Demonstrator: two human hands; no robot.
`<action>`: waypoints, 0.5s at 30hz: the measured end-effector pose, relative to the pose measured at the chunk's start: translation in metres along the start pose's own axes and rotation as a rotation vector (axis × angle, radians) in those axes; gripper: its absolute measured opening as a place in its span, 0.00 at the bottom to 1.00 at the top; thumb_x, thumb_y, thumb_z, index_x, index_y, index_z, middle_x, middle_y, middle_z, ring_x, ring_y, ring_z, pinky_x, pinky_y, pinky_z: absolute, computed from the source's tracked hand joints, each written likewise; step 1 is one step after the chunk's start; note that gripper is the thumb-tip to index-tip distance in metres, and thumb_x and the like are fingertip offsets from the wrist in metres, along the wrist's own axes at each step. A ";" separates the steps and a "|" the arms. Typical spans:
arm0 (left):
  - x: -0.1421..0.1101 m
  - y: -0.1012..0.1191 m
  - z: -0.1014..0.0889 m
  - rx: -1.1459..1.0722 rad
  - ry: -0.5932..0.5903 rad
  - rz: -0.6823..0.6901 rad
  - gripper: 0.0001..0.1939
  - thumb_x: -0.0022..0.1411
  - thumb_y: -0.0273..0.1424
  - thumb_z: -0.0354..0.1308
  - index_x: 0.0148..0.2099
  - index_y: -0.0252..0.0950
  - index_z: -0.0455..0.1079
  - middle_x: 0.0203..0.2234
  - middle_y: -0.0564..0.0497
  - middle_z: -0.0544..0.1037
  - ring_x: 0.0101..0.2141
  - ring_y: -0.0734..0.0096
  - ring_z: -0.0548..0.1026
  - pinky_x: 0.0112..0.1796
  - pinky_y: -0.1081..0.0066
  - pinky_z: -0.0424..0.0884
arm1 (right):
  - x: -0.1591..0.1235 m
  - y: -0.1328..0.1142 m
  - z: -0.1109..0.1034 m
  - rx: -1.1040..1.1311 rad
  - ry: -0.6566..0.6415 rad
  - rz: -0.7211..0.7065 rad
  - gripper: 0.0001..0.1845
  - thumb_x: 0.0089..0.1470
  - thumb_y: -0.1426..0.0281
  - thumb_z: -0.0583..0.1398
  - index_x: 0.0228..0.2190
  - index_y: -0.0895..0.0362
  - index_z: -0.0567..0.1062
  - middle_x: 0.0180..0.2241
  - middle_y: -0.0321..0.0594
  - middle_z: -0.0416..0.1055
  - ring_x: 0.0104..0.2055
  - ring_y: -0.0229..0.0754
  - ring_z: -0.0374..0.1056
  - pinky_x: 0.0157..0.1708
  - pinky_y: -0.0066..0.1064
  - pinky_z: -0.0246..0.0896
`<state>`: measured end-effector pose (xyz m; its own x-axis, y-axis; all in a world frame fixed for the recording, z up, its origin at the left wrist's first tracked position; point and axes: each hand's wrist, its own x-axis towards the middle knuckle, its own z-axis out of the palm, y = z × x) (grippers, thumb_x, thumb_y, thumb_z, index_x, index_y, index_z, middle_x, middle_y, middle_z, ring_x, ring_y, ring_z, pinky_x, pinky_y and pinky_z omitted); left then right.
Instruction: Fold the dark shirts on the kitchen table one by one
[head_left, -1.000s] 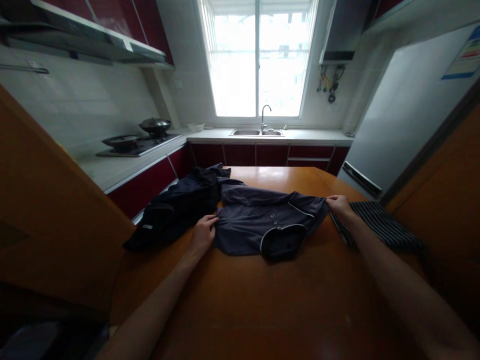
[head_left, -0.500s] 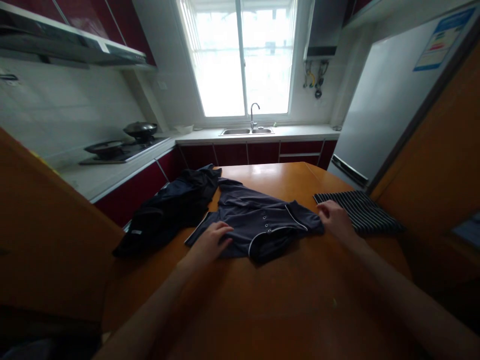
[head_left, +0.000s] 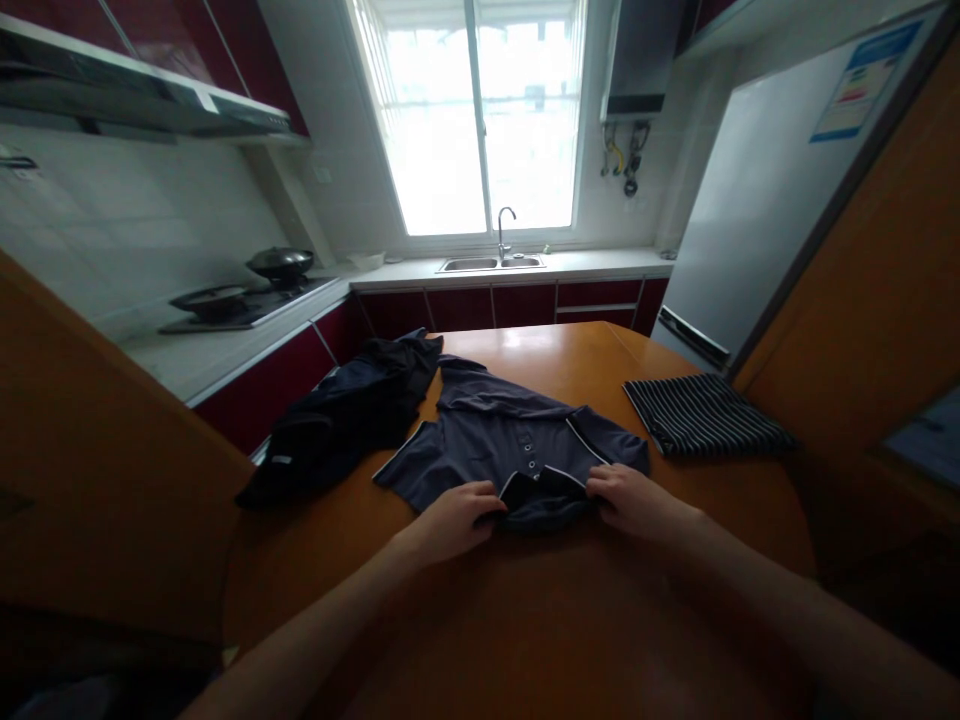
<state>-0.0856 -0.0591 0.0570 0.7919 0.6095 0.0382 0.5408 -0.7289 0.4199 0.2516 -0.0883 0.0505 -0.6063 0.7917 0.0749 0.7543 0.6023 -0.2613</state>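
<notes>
One shirt collar [head_left: 546,500] between both hands [head_left: 459,518] [head_left: 636,502]

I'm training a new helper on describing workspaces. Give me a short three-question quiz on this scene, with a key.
1. True or false: the left hand and the right hand are both at the collar of the shirt.

2. Which of these lies on the table, to the right of the shirt?
A) the faucet
B) the striped cloth
C) the dark clothes

3. How many pans stand on the stove?

Key:
1. True; the hands are at either side of the collar.
2. B.
3. Two.
</notes>
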 end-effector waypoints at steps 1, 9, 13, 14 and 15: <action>-0.008 0.004 -0.005 -0.041 -0.048 0.012 0.20 0.57 0.20 0.56 0.49 0.41 0.77 0.41 0.50 0.76 0.42 0.67 0.77 0.45 0.74 0.71 | -0.009 -0.012 -0.004 0.042 -0.035 -0.022 0.11 0.46 0.81 0.58 0.32 0.57 0.74 0.37 0.41 0.72 0.41 0.44 0.69 0.44 0.32 0.59; -0.040 0.027 -0.035 -0.434 -0.606 0.070 0.15 0.62 0.40 0.64 0.48 0.41 0.78 0.33 0.51 0.81 0.31 0.68 0.78 0.33 0.75 0.72 | -0.037 -0.067 -0.020 0.424 -0.327 -0.039 0.07 0.56 0.65 0.62 0.37 0.54 0.75 0.33 0.34 0.74 0.32 0.37 0.69 0.31 0.25 0.58; -0.012 0.022 -0.033 -0.303 -0.237 0.014 0.16 0.71 0.40 0.53 0.44 0.37 0.78 0.36 0.49 0.81 0.36 0.68 0.77 0.39 0.74 0.71 | -0.019 -0.062 -0.005 0.071 0.060 0.363 0.09 0.60 0.64 0.59 0.39 0.55 0.72 0.39 0.42 0.74 0.40 0.43 0.71 0.37 0.30 0.60; -0.003 0.019 -0.029 -0.244 -0.117 0.001 0.16 0.71 0.39 0.51 0.43 0.37 0.78 0.36 0.48 0.80 0.37 0.67 0.77 0.41 0.73 0.71 | -0.015 -0.063 0.001 -0.036 0.095 0.434 0.10 0.60 0.64 0.60 0.42 0.56 0.72 0.41 0.45 0.73 0.42 0.46 0.71 0.38 0.32 0.61; 0.006 0.014 -0.023 -0.190 -0.012 -0.010 0.15 0.71 0.37 0.51 0.43 0.37 0.78 0.37 0.48 0.79 0.38 0.67 0.76 0.42 0.71 0.71 | -0.012 -0.065 0.007 -0.128 0.095 0.493 0.12 0.59 0.65 0.60 0.44 0.56 0.71 0.43 0.47 0.73 0.43 0.49 0.71 0.39 0.33 0.61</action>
<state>-0.0801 -0.0586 0.0842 0.7906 0.6119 0.0232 0.4862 -0.6503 0.5837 0.2086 -0.1377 0.0599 -0.1496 0.9869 0.0610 0.9730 0.1580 -0.1684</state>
